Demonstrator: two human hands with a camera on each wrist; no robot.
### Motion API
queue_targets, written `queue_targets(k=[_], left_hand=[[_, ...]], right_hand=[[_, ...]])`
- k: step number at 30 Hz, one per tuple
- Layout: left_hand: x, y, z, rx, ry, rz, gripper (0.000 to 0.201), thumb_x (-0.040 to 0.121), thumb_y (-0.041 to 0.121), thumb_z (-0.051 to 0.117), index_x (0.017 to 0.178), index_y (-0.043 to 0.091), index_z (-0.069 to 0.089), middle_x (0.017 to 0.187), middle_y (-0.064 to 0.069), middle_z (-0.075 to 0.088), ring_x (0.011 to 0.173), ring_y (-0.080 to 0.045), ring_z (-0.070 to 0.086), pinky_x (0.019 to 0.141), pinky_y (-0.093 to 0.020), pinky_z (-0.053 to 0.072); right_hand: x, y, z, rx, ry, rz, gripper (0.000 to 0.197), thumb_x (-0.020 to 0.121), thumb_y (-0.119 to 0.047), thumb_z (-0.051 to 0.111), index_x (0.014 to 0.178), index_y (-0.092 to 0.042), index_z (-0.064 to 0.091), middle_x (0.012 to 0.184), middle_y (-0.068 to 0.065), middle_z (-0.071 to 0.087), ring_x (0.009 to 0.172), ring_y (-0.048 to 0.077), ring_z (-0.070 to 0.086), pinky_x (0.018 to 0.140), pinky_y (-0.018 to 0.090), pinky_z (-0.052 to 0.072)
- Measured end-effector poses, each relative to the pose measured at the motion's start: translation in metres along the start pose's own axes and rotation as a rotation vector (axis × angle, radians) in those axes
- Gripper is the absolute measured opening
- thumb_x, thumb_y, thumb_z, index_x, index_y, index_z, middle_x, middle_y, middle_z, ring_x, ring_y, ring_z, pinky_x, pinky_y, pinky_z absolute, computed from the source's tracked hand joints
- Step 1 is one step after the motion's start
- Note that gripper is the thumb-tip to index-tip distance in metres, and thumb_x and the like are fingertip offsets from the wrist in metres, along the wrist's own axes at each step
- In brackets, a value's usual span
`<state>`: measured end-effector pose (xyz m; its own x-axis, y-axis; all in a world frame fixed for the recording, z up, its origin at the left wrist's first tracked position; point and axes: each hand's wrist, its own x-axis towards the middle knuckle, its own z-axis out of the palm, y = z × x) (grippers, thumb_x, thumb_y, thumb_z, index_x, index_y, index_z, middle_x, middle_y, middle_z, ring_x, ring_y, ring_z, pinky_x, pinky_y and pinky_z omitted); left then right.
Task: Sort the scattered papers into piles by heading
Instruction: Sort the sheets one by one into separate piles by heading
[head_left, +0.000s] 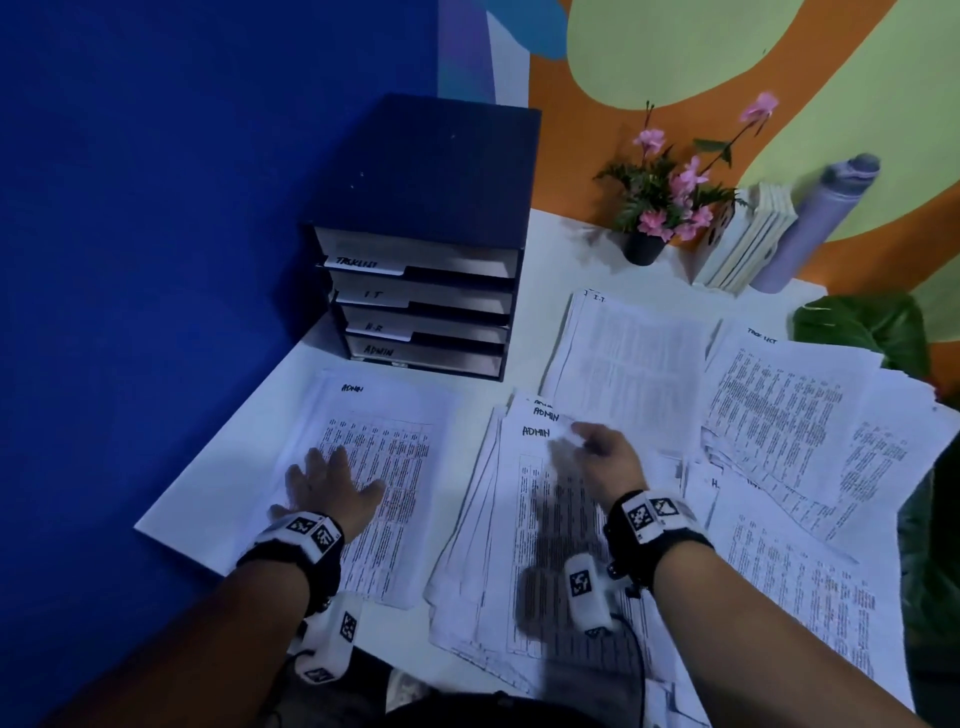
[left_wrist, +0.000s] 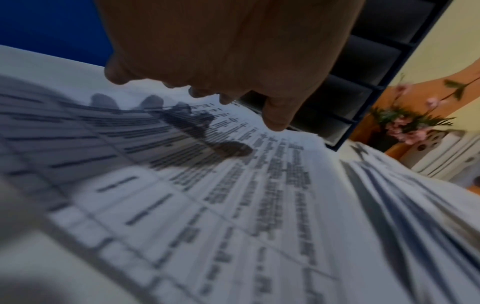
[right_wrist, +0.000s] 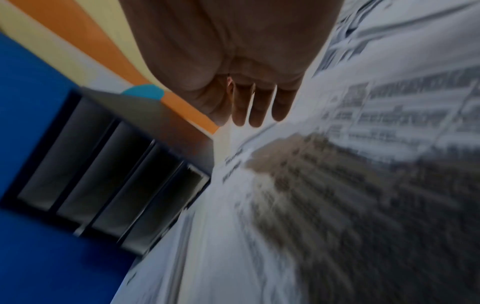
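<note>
A single sheet headed ADMIN (head_left: 379, 415) lies at the left of the white table. My left hand (head_left: 332, 483) is spread flat over it with straight fingers. In the left wrist view the fingers (left_wrist: 207, 90) cast shadows slightly apart from them on the sheet (left_wrist: 233, 205). A fanned stack headed ADMIN (head_left: 519, 519) lies in the middle. My right hand (head_left: 597, 452) hovers over its top, blurred, with straight fingers (right_wrist: 254, 111) that hold nothing. Further right lie a pile headed I.T. (head_left: 623, 353), a pile with a heading that reads like TASK LIST (head_left: 779, 395), and loose sheets (head_left: 779, 571) near the front.
A dark blue tray organizer (head_left: 431, 291) with labelled shelves stands at the back against the blue wall. A flower pot (head_left: 644, 247), upright books (head_left: 743, 244) and a lilac bottle (head_left: 826, 218) line the back edge. A green leaf (head_left: 872, 327) is at the right.
</note>
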<state>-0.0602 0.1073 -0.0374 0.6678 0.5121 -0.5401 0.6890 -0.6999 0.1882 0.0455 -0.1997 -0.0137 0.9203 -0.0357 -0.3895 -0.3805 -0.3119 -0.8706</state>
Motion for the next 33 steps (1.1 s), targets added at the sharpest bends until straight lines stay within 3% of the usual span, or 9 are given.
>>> queue_targets(k=[2, 5, 9, 12, 15, 18, 22, 27, 33], left_hand=[[0.009, -0.015, 0.0, 0.015, 0.014, -0.029, 0.086, 0.088, 0.062, 0.043, 0.152, 0.03, -0.004, 0.161, 0.002, -0.013, 0.147, -0.028, -0.008, 0.112, -0.064, 0.013], [0.019, -0.031, -0.003, 0.015, 0.035, -0.058, 0.09, 0.087, 0.056, 0.053, 0.152, 0.027, -0.003, 0.161, -0.002, -0.007, 0.147, -0.03, 0.003, 0.111, -0.062, 0.019], [0.03, -0.048, -0.011, 0.058, 0.027, -0.031, 0.124, 0.061, 0.071, 0.071, 0.151, 0.022, 0.001, 0.152, -0.014, 0.018, 0.139, -0.036, 0.024, 0.108, -0.054, 0.032], [0.034, -0.053, -0.02, 0.091, 0.04, -0.018, 0.131, 0.05, 0.07, 0.078, 0.149, 0.021, 0.007, 0.143, -0.016, 0.031, 0.132, -0.036, 0.034, 0.104, -0.053, 0.037], [0.042, -0.058, -0.019, 0.07, 0.015, 0.019, 0.131, 0.05, 0.067, 0.08, 0.149, 0.016, 0.012, 0.145, -0.015, 0.036, 0.132, -0.034, 0.039, 0.105, -0.048, 0.039], [0.046, -0.064, -0.018, -0.138, 0.002, 0.088, 0.103, 0.061, 0.053, 0.079, 0.141, 0.013, 0.029, 0.14, -0.011, 0.047, 0.12, -0.031, 0.053, 0.099, -0.045, 0.047], [0.04, -0.065, -0.024, -0.309, 0.004, 0.186, 0.041, 0.093, 0.028, 0.053, 0.131, 0.015, 0.044, 0.129, -0.01, 0.055, 0.11, -0.029, 0.056, 0.093, -0.033, 0.046], [0.026, -0.06, -0.04, -0.624, 0.011, 0.304, 0.025, 0.086, 0.014, 0.069, 0.111, 0.013, 0.063, 0.102, -0.004, 0.069, 0.093, -0.023, 0.065, 0.083, -0.03, 0.049], [0.021, -0.051, -0.046, -0.672, 0.021, 0.298, 0.017, 0.094, 0.019, 0.057, 0.098, 0.005, 0.065, 0.097, -0.011, 0.069, 0.092, -0.028, 0.064, 0.08, -0.029, 0.046]], right_hand=[[-0.012, 0.0, 0.026, -0.029, -0.093, 0.008, 0.02, 0.082, -0.025, 0.074, 0.101, -0.021, 0.068, 0.104, -0.001, 0.069, 0.095, 0.025, 0.07, 0.09, 0.041, 0.056], [-0.027, 0.001, 0.061, -0.066, -0.222, -0.001, 0.011, 0.09, -0.004, 0.059, 0.098, 0.001, 0.066, 0.084, -0.004, 0.062, 0.091, 0.019, 0.06, 0.082, 0.018, 0.05], [-0.05, 0.003, 0.091, -0.108, -0.282, 0.032, 0.019, 0.089, 0.003, 0.058, 0.098, -0.012, 0.066, 0.087, -0.004, 0.065, 0.082, 0.009, 0.061, 0.072, 0.011, 0.049], [-0.057, 0.006, 0.108, -0.222, -0.329, 0.036, 0.035, 0.091, -0.006, 0.06, 0.126, -0.009, 0.058, 0.105, 0.005, 0.065, 0.101, 0.018, 0.062, 0.094, 0.023, 0.048], [-0.065, 0.003, 0.12, -0.376, -0.378, -0.004, 0.039, 0.092, -0.009, 0.057, 0.13, -0.006, 0.055, 0.113, 0.009, 0.065, 0.108, 0.022, 0.06, 0.098, 0.026, 0.043], [-0.073, -0.003, 0.129, -0.472, -0.387, -0.103, 0.022, 0.09, -0.011, 0.056, 0.11, -0.002, 0.056, 0.095, 0.012, 0.064, 0.091, 0.025, 0.06, 0.086, 0.035, 0.048], [-0.066, -0.003, 0.131, -0.414, -0.274, -0.113, 0.01, 0.09, -0.017, 0.054, 0.086, -0.013, 0.045, 0.071, 0.002, 0.05, 0.062, 0.015, 0.045, 0.06, 0.028, 0.04], [-0.056, -0.005, 0.122, -0.282, -0.131, -0.033, 0.02, 0.087, -0.022, 0.065, 0.096, -0.018, 0.048, 0.077, -0.003, 0.054, 0.07, 0.013, 0.053, 0.063, 0.027, 0.046], [-0.046, -0.008, 0.107, -0.32, 0.079, -0.029, 0.036, 0.084, -0.02, 0.064, 0.067, -0.017, 0.033, 0.068, 0.007, 0.043, 0.063, 0.019, 0.044, 0.059, 0.029, 0.041]])
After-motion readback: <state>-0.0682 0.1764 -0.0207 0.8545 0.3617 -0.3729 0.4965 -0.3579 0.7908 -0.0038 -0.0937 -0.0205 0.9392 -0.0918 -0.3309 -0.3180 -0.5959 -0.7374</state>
